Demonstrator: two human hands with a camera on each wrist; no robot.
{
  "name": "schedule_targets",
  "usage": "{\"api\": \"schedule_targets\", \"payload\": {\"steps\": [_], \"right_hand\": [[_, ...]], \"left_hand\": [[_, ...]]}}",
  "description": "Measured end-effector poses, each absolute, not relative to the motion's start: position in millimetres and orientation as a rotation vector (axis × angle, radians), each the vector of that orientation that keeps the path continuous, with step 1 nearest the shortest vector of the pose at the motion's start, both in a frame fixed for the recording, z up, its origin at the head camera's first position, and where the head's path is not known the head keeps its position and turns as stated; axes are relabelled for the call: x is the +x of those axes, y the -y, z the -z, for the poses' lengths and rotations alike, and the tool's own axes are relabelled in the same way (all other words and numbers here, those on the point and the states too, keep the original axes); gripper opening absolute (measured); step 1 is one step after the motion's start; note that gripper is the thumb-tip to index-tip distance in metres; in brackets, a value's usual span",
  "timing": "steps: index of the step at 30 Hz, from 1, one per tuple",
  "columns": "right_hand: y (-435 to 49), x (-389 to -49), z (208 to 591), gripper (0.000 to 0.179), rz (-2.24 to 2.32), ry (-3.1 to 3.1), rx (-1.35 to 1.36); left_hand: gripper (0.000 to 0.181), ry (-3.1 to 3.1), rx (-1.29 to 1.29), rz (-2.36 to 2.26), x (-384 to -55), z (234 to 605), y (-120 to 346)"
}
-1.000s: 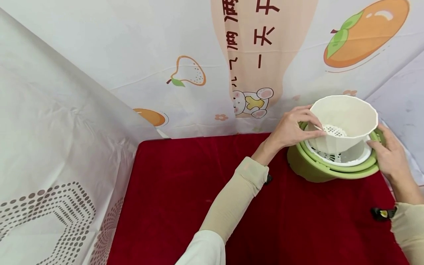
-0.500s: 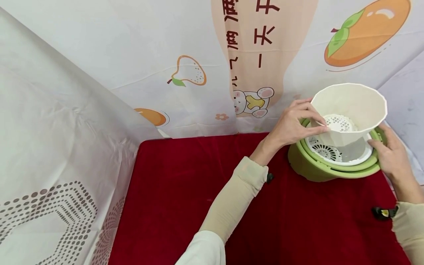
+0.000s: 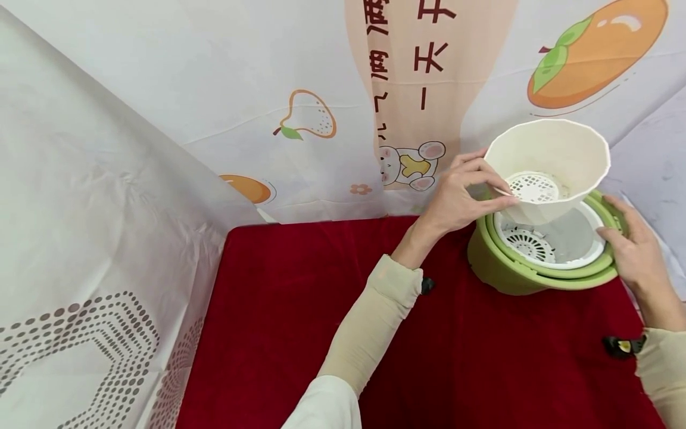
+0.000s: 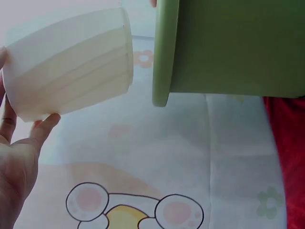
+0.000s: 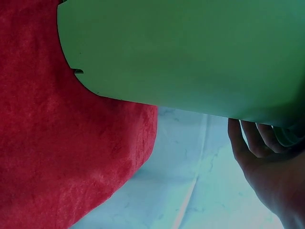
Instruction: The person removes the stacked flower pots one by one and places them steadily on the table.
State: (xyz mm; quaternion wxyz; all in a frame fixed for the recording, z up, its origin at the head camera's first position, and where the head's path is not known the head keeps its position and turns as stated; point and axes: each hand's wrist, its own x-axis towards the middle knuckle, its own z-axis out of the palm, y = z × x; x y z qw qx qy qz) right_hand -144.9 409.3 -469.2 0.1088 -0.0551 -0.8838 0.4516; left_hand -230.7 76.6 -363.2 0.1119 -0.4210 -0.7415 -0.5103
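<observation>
My left hand [image 3: 455, 196] pinches the near-left rim of a cream faceted flower pot [image 3: 552, 143], thumb outside. The pot's base has a round perforated patch, and it hangs tilted above a stack of nested pots. In the left wrist view a gap separates the cream pot [image 4: 71, 67] from the rim of the green pot [image 4: 238, 47]. Inside the stack sits a white pot [image 3: 576, 238] with a slotted bottom, surrounded by green rims. My right hand [image 3: 638, 250] grips the green pots' right edge; in the right wrist view its fingers [image 5: 255, 136] bend against the green wall.
The stack stands at the back right of a table with a red cloth [image 3: 300, 310]. A white printed curtain [image 3: 241, 71] hangs close behind and along the sides. Dark straps [image 3: 621, 345] sit around the wrists.
My left hand has lifted the cream pot up out of the white pot, first rightward, then back left. More of the slotted bottom shows. The right hand has stayed on the green rim.
</observation>
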Motion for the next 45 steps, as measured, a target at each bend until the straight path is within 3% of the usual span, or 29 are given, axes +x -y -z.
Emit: {"api": "schedule_targets", "payload": {"steps": [8,16,30,45], "right_hand": [[-413.2,-141.5,469.1,0.062,-1.325,2.620,-0.198],[-412.3,-142.6,468.3,0.061,-1.312,2.643,-0.223],[-410.2,-143.4,470.8,0.062,-1.354,2.611,-0.211],[-409.6,-145.4,471.1,0.061,-1.350,2.597,-0.205]], "left_hand": [[0.017,2.138,-1.153,1.490,-234.4,375.9,-70.6],[0.016,2.081,-1.078,1.525,-208.2,350.2,-47.5],[0.018,1.940,-1.055,1.517,-220.8,386.1,-30.4],[0.019,1.839,-0.983,1.529,-207.7,383.6,1.3]]}}
